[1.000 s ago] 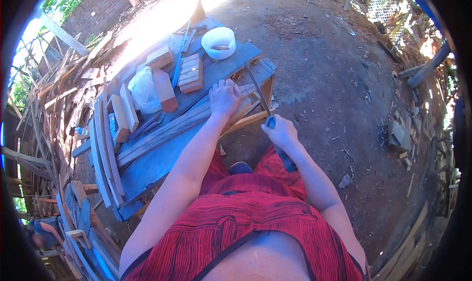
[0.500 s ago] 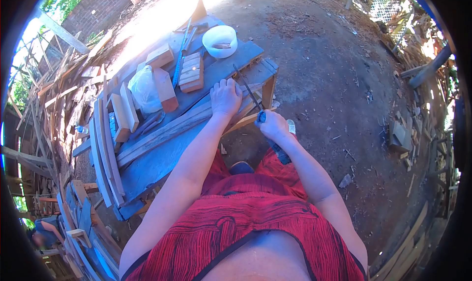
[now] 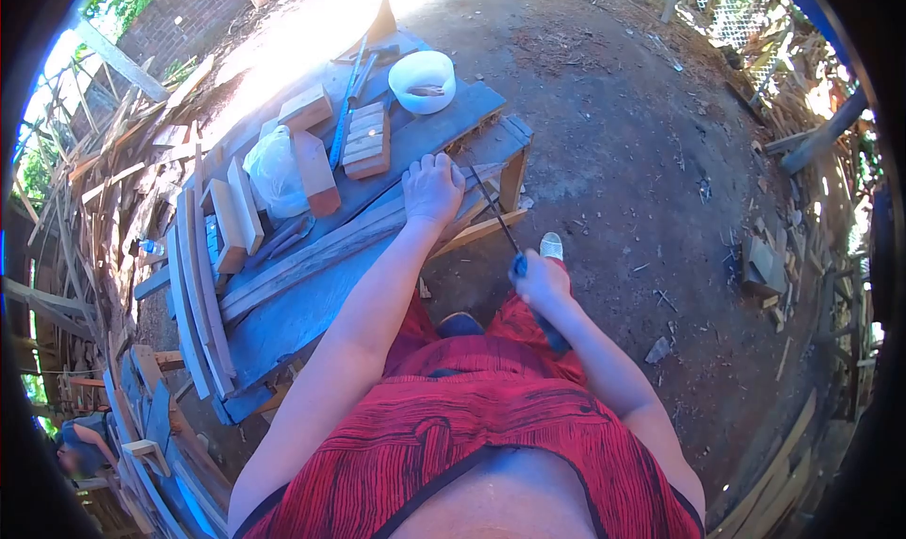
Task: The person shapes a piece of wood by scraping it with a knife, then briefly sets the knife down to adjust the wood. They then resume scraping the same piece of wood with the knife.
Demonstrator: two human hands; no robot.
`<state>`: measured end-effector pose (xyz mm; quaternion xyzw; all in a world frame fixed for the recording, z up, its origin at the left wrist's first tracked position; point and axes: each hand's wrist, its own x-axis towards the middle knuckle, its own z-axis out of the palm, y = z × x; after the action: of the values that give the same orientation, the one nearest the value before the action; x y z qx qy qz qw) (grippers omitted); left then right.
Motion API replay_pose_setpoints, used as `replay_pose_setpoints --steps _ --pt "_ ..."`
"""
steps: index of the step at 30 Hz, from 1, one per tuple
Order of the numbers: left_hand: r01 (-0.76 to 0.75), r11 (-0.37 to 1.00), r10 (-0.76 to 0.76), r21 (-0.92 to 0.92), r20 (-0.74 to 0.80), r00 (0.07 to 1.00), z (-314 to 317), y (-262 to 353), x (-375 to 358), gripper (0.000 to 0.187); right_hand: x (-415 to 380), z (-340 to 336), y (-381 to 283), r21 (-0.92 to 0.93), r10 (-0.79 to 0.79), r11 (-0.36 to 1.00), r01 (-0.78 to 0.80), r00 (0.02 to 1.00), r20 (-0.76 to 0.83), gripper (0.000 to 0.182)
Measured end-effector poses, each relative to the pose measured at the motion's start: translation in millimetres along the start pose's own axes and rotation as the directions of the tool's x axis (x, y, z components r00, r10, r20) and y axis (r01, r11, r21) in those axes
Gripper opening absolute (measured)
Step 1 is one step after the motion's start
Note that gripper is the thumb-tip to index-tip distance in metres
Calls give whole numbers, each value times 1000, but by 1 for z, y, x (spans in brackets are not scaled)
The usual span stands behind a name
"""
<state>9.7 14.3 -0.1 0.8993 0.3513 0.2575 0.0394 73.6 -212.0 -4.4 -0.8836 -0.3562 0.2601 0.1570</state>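
Note:
My left hand point(image 3: 434, 192) is closed over a long wooden strip point(image 3: 354, 234) near the right end of the blue workbench point(image 3: 283, 327), its fingers curled over the wood. In my right hand point(image 3: 545, 282) is a handsaw, gripped by its dark blue handle. The saw's narrow dark blade point(image 3: 495, 209), seen nearly edge-on, points up and away, with its tip at the wood just right of my left hand. Whether the teeth touch the strip is hard to make out.
On the bench are a white bucket point(image 3: 422, 81), wooden blocks point(image 3: 367, 141), a plastic bag point(image 3: 276, 173), a blue ruler point(image 3: 345, 114) and curved wood pieces point(image 3: 200, 298). Scrap wood piles point(image 3: 812, 114) line the dirt yard. Another person point(image 3: 85, 440) is at lower left.
My right hand has drawn the saw back toward my body and slightly right, so less of the blade reaches past the strip. My left hand stays in place.

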Motion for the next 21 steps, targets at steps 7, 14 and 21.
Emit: replay_pose_setpoints --steps 7,14,21 --pt "-36 999 36 2 -34 999 1 0 -2 16 27 -13 -26 16 -53 998 53 999 5 32" --pt "-19 1000 19 2 -37 999 -1 2 -2 15 32 -3 -26 12 -61 998 62 997 -36 30" --pt "-28 1000 27 -9 -19 999 1 0 -3 15 -7 -1 -3 2 -30 1000 30 1000 7 28"
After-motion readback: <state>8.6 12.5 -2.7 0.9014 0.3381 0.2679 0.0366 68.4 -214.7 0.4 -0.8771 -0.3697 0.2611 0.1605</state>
